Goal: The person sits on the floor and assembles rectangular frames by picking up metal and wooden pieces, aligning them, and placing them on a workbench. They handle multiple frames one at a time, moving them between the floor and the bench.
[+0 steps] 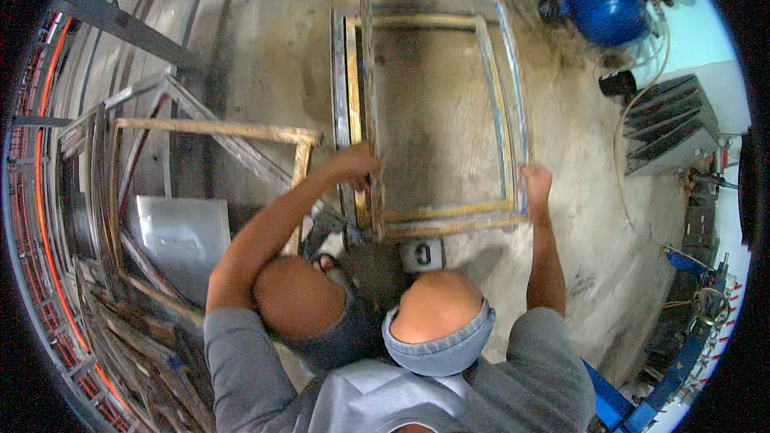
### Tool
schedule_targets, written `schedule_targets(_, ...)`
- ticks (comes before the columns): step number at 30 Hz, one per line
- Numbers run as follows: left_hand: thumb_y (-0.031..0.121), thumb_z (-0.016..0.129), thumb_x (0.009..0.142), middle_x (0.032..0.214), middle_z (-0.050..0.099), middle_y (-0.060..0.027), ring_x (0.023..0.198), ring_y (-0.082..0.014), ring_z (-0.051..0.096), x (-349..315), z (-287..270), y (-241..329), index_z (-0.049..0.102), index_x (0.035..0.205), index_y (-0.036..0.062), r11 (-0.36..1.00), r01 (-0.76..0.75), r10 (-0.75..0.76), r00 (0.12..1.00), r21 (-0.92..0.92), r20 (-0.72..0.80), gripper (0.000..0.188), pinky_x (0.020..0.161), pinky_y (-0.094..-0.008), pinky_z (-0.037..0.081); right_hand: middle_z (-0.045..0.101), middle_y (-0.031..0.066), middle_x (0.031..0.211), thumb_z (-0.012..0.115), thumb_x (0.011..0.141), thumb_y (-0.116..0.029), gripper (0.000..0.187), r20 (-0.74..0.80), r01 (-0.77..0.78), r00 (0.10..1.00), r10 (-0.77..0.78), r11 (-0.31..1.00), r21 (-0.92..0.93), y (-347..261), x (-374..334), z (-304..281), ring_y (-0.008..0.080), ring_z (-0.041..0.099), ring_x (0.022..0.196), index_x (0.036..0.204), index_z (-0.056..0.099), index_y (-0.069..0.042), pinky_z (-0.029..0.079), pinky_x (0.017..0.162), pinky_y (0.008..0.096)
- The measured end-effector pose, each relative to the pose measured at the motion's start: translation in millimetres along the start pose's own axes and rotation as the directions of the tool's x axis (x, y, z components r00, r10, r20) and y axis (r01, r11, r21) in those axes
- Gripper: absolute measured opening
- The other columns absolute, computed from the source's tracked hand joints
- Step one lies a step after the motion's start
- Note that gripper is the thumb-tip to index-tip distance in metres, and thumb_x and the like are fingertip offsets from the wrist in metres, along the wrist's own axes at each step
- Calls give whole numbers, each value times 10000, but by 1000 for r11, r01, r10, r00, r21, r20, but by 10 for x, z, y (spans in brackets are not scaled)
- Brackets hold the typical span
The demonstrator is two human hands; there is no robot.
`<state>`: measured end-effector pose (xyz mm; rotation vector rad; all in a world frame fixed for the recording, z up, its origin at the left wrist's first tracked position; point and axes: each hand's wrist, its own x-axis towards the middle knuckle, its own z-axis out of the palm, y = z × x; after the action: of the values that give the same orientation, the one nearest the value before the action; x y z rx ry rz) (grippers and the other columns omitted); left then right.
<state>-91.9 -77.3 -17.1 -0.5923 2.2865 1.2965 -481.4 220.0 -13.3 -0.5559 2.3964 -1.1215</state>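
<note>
A worn, grey-blue rectangular frame (511,72) is held between my two hands in front of my knees. My left hand (355,165) closes round its left side, its fingers partly hidden. On the opposite side my right hand (536,187) grips the right bar. Within its outline shows a yellowish rectangular frame (433,22); I cannot tell whether the two touch. Grey bars (339,96) stand along the left edge, close to my left hand. Below the near edge, between my knees, sits a small pale block (423,255) with a dark mark.
More old frames (216,128) lean at the left, beside a shiny metal sheet (184,232) and scrap strips (136,337). A blue tank (605,8) stands at the far right. Along the right are a hose (619,152), a grey finned metal block (672,124) and blue metalwork (670,381).
</note>
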Motion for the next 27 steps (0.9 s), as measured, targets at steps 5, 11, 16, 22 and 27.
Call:
schedule_targets(5, 373, 684, 850, 742, 606, -98, 654, -192, 589, -279, -553, 511, 610, 988, -12, 793, 245, -391, 907, -558, -158, 415, 591, -359, 487, 614, 45, 679, 695, 860, -182, 181, 202, -133, 975, 90, 969, 208, -803, 221, -59, 116, 562, 566, 816, 649, -13, 446, 518, 271)
schedule_targets(11, 478, 643, 886, 875, 645, -55, 739, -125, 578, -166, -633, 337, 606, 1110, 37, 827, 84, -351, 850, -556, -393, 497, 586, -267, 454, 643, 86, 757, 648, 890, -192, 221, 282, -198, 954, 102, 921, 336, -1040, 586, -59, 161, 599, 602, 922, 641, 27, 503, 556, 294)
schedule_targets(16, 392, 684, 866, 898, 617, -60, 824, -156, 571, -216, -605, 534, 636, 1039, 7, 648, -180, -343, 799, -740, -495, 425, 700, -311, 479, 655, 125, 811, 568, 943, -192, 244, 293, -234, 949, 117, 883, 407, -1139, 625, -166, 192, 624, 654, 948, 631, 43, 528, 602, 321)
schedule_targets(22, 259, 711, 871, 1021, 665, -59, 942, -165, 620, -399, -714, 563, 615, 1197, 2, 338, -384, -313, 815, -859, -487, 426, 835, -326, 516, 658, 130, 833, 567, 952, -197, 252, 309, -292, 940, 143, 804, 518, -1272, 648, -294, 210, 632, 682, 1013, 619, 42, 540, 637, 338)
schedule_targets(27, 151, 671, 894, 1043, 687, -69, 945, -171, 639, -490, -911, 786, 650, 1157, 2, 246, -568, -242, 749, -785, -617, 302, 855, -330, 520, 661, 125, 848, 557, 958, -200, 241, 293, -265, 950, 110, 781, 565, -1390, 657, -353, 210, 631, 701, 1029, 612, 24, 538, 640, 344)
